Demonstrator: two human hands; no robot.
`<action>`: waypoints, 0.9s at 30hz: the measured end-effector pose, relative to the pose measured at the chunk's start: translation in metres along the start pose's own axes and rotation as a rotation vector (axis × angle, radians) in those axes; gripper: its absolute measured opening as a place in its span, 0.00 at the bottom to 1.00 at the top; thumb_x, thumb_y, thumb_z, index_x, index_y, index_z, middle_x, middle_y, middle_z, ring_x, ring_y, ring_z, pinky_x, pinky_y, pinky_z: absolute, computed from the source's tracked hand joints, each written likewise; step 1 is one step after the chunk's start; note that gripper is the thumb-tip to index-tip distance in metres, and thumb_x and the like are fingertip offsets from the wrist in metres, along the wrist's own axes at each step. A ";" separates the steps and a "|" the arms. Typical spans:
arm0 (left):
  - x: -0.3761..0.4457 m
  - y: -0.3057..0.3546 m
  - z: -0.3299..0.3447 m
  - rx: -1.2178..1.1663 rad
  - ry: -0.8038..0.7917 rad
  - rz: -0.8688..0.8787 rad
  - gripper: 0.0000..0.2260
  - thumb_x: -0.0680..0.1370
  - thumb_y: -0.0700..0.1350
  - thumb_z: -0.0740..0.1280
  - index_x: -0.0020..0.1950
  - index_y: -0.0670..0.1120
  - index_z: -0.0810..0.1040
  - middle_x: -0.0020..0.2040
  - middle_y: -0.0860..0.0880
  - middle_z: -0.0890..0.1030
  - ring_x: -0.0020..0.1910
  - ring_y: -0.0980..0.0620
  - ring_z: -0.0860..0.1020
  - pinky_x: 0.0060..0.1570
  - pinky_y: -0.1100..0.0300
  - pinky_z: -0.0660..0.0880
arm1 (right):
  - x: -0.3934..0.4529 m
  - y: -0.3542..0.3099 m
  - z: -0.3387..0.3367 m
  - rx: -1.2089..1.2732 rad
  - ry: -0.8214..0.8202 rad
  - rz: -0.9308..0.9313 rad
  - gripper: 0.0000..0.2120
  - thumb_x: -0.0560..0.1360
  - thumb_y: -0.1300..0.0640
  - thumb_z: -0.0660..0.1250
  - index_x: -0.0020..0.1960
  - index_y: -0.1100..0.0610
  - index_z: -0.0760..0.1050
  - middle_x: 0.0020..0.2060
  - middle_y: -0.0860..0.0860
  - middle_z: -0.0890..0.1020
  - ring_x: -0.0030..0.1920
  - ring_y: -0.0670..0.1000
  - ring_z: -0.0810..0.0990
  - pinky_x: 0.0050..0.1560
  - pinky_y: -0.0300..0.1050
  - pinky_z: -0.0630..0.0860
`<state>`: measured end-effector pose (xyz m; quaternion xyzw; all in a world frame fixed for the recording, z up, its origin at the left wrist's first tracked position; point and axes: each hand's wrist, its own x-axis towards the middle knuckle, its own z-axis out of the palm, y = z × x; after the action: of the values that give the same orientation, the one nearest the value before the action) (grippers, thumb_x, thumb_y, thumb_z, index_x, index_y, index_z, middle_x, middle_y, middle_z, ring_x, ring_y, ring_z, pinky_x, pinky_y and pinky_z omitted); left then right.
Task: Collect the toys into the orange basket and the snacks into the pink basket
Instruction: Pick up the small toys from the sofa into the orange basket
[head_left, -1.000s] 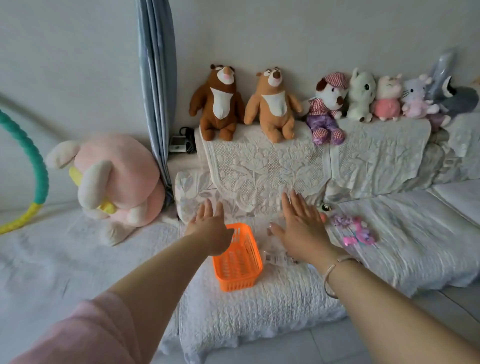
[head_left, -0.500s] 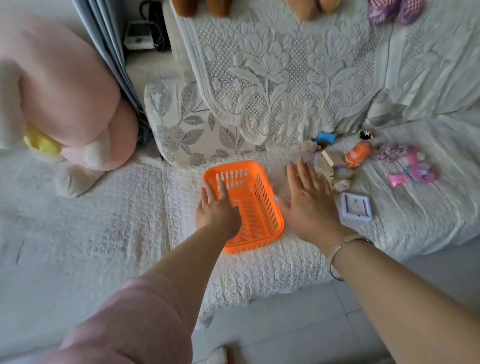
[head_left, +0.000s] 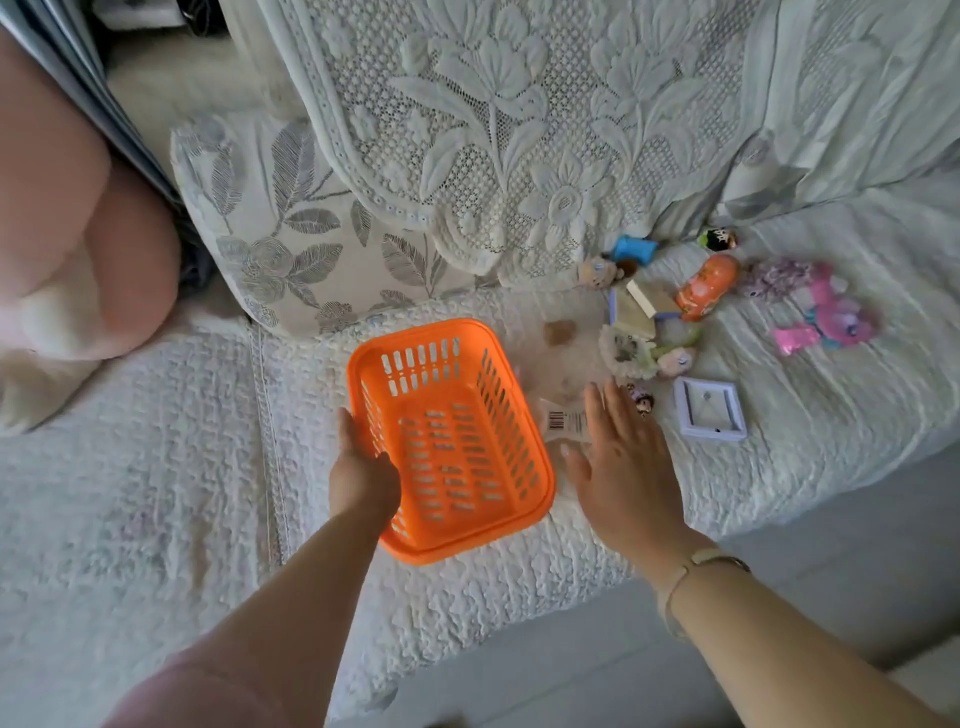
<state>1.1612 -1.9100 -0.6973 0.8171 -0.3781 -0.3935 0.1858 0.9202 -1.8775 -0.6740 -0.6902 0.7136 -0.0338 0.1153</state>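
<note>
An empty orange basket (head_left: 457, 374) lies on the white sofa seat. My left hand (head_left: 361, 467) grips its near-left rim, fingers curled over the edge. My right hand (head_left: 621, 462) hovers flat and open just right of the basket, above a clear packet with a barcode label (head_left: 563, 420). Small toys are scattered beyond: an orange toy car (head_left: 706, 286), a pink pony figure (head_left: 831, 317), a blue piece (head_left: 635, 249), wooden blocks (head_left: 641, 306), small dolls (head_left: 675, 358) and a lilac square frame (head_left: 709, 410). No pink basket is in view.
A large pink plush (head_left: 78, 249) sits at the left. A leaf-print cushion (head_left: 291, 228) and a lace throw (head_left: 519, 130) back the seat. The sofa's front edge drops to a grey floor (head_left: 597, 665) below.
The view has tilted down and closer, so the plush row is out of sight. My left hand has moved from hovering over the basket to gripping its rim. My right hand stays beside it.
</note>
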 end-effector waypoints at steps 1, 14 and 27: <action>0.002 0.001 0.001 -0.036 -0.003 -0.003 0.34 0.82 0.43 0.61 0.82 0.54 0.47 0.72 0.42 0.74 0.67 0.38 0.74 0.63 0.50 0.69 | 0.005 0.002 0.002 -0.003 0.000 0.010 0.30 0.81 0.46 0.48 0.78 0.55 0.44 0.78 0.54 0.46 0.78 0.52 0.45 0.76 0.53 0.49; 0.035 0.060 -0.018 -0.021 -0.036 0.250 0.34 0.81 0.41 0.61 0.81 0.62 0.50 0.64 0.45 0.81 0.57 0.41 0.80 0.56 0.52 0.74 | 0.055 0.019 0.004 -0.015 0.041 0.115 0.31 0.80 0.49 0.53 0.78 0.56 0.45 0.78 0.55 0.47 0.77 0.54 0.48 0.75 0.56 0.53; 0.024 0.151 0.062 -0.025 -0.119 0.419 0.34 0.81 0.42 0.63 0.79 0.66 0.52 0.59 0.49 0.82 0.53 0.43 0.81 0.58 0.47 0.77 | 0.071 0.150 0.010 -0.013 0.036 0.327 0.30 0.79 0.53 0.61 0.77 0.59 0.55 0.76 0.60 0.56 0.75 0.62 0.57 0.70 0.61 0.58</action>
<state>1.0508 -2.0259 -0.6570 0.6937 -0.5449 -0.3985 0.2510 0.7742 -1.9404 -0.7230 -0.5649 0.8185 -0.0225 0.1020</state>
